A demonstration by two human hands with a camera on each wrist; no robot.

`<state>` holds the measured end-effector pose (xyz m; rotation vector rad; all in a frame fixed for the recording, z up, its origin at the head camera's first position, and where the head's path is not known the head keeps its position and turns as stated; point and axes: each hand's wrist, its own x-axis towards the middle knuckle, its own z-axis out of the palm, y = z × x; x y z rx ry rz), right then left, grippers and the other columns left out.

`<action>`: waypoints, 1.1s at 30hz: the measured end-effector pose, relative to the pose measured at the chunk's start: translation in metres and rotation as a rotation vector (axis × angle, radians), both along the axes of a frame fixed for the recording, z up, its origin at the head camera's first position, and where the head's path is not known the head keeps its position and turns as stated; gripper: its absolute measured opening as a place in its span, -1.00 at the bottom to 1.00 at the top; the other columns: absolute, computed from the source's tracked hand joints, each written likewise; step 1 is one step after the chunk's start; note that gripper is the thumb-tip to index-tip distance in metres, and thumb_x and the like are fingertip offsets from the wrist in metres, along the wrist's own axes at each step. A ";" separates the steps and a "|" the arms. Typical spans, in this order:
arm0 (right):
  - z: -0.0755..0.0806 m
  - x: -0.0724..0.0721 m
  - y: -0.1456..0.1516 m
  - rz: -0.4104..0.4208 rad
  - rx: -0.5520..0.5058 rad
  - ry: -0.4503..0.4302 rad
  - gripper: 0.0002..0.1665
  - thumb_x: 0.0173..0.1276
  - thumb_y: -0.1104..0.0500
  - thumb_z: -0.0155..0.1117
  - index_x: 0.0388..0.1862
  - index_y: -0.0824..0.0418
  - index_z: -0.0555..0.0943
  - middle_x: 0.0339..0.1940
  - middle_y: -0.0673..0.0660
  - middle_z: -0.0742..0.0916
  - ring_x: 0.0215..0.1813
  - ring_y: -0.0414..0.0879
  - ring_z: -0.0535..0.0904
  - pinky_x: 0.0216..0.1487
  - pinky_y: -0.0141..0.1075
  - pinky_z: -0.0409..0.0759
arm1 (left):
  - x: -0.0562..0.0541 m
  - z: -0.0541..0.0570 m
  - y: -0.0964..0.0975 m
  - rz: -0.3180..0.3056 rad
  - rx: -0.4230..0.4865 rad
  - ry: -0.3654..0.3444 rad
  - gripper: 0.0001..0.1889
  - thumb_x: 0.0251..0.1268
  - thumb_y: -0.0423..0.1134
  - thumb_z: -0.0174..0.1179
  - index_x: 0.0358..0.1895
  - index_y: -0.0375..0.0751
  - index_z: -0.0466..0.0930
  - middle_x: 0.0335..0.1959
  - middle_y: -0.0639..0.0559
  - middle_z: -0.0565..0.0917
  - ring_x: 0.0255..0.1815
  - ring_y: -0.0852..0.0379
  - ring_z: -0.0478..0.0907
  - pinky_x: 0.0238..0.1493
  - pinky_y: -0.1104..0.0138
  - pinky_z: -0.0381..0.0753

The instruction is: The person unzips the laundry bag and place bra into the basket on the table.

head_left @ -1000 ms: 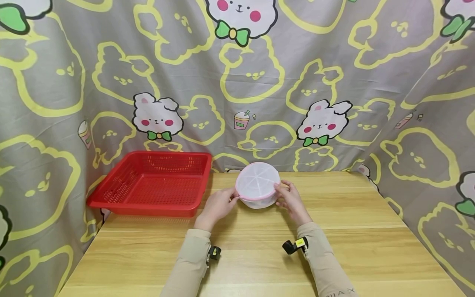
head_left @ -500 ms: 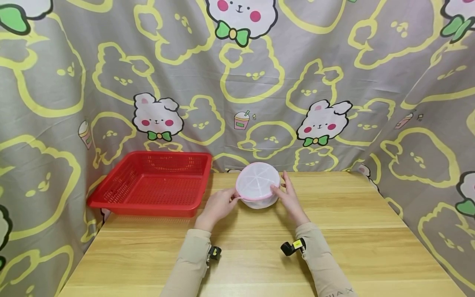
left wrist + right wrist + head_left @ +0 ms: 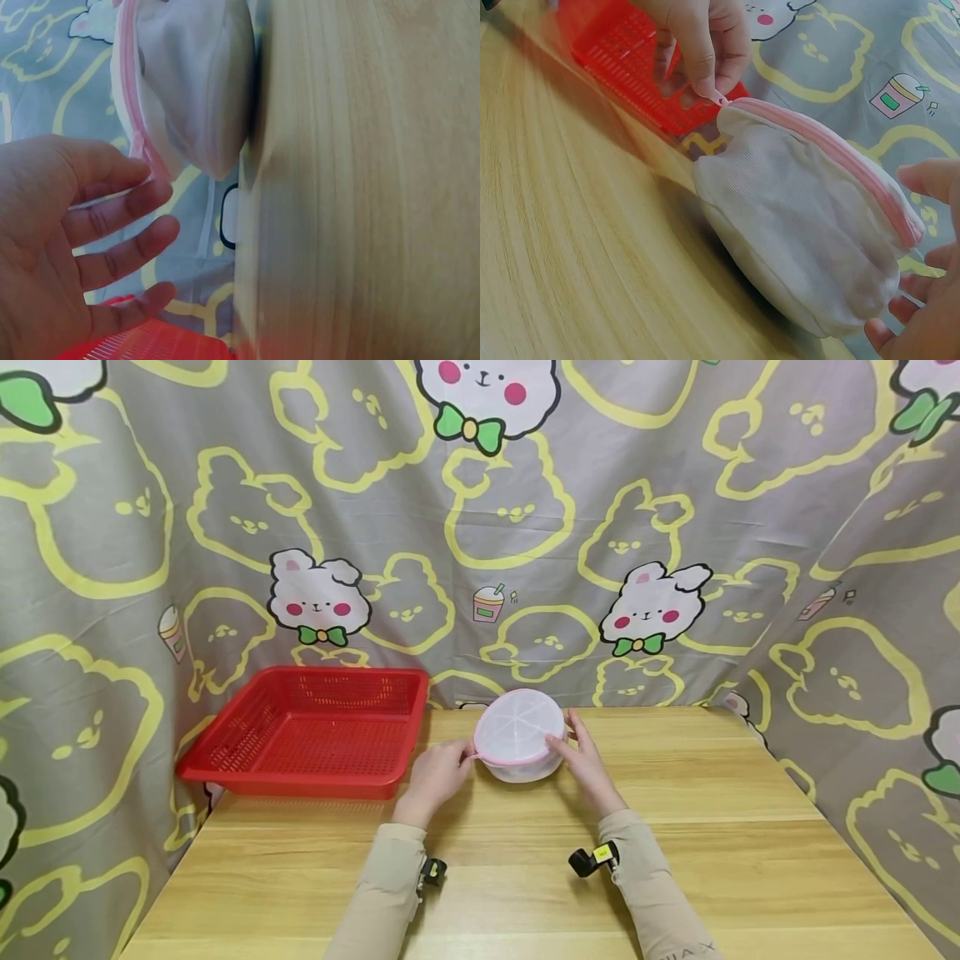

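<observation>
A round white mesh laundry bag (image 3: 521, 727) with a pink zipper round its upper edge stands on the table. My left hand (image 3: 438, 778) pinches the zipper pull at the bag's left front between thumb and forefinger; in the left wrist view the other fingers (image 3: 127, 255) are spread and bent. On the bag's right side, my right hand (image 3: 588, 768) holds it, thumb on the top edge and fingers round the far side. Seen from the right wrist, the pink zipper (image 3: 840, 154) runs along the upper edge, and the mesh wall sags in creases.
A red plastic basket (image 3: 393, 777) with perforated walls stands at the table's left back. The wooden table (image 3: 517, 877) reaches to a patterned grey curtain (image 3: 517, 635) behind and at both sides.
My right hand has shifted its grip, its thumb now lying further onto the bag's top. The left hand has drawn the zipper pull slightly left, and the bag's top edge leans that way.
</observation>
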<state>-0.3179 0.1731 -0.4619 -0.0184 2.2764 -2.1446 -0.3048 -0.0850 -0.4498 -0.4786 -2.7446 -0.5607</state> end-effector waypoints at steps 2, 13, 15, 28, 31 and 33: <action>0.007 0.004 -0.001 0.006 -0.001 -0.009 -0.03 0.43 0.15 0.18 0.61 0.12 -0.17 0.61 0.21 0.05 0.53 0.16 -0.04 0.48 0.04 0.11 | 0.000 -0.001 0.000 0.031 -0.003 0.011 -0.90 0.24 -0.23 0.25 -0.43 0.05 0.58 -0.44 0.12 0.68 -0.49 0.09 0.58 -0.54 0.26 0.42; 0.003 0.001 -0.002 -0.025 0.032 -0.005 -0.18 0.37 0.19 0.25 0.52 0.27 0.13 0.43 0.29 0.32 0.41 0.13 0.13 0.39 -0.10 0.15 | 0.000 -0.002 0.001 0.098 0.028 0.067 -0.92 0.24 -0.20 0.28 -0.41 -0.01 0.61 -0.45 0.06 0.71 -0.47 -0.03 0.65 -0.55 0.19 0.47; -0.002 -0.001 -0.002 -0.047 0.045 -0.003 -0.23 0.36 0.18 0.26 0.48 0.27 0.19 0.37 0.28 0.37 0.35 0.08 0.19 0.32 -0.17 0.20 | 0.000 -0.002 0.001 0.100 0.030 0.067 -0.91 0.25 -0.18 0.27 -0.41 0.00 0.61 -0.45 0.06 0.70 -0.47 -0.03 0.64 -0.56 0.19 0.46; -0.003 -0.001 -0.002 -0.134 0.098 -0.018 -0.60 0.28 0.24 0.31 0.03 0.38 0.45 -0.28 0.00 0.43 -0.21 -0.17 0.31 -0.29 -0.47 0.33 | 0.000 -0.002 0.001 0.108 0.053 0.093 -0.92 0.24 -0.20 0.29 -0.40 -0.02 0.61 -0.44 0.06 0.70 -0.47 -0.03 0.65 -0.55 0.19 0.47; -0.003 -0.002 -0.002 -0.135 0.110 -0.011 -0.61 0.28 0.26 0.31 0.02 0.42 0.48 -0.29 0.01 0.48 -0.21 -0.19 0.36 -0.26 -0.50 0.38 | 0.000 -0.002 0.001 0.109 0.048 0.095 -0.93 0.25 -0.20 0.28 -0.39 -0.02 0.61 -0.41 0.05 0.71 -0.45 -0.04 0.66 -0.53 0.17 0.49; -0.003 -0.002 -0.002 -0.133 0.116 -0.008 -0.62 0.28 0.27 0.31 0.02 0.44 0.49 -0.29 0.02 0.51 -0.21 -0.20 0.39 -0.24 -0.51 0.41 | 0.000 -0.002 0.002 0.109 0.047 0.098 -0.93 0.25 -0.20 0.28 -0.38 -0.02 0.62 -0.40 0.06 0.72 -0.44 -0.05 0.66 -0.52 0.17 0.50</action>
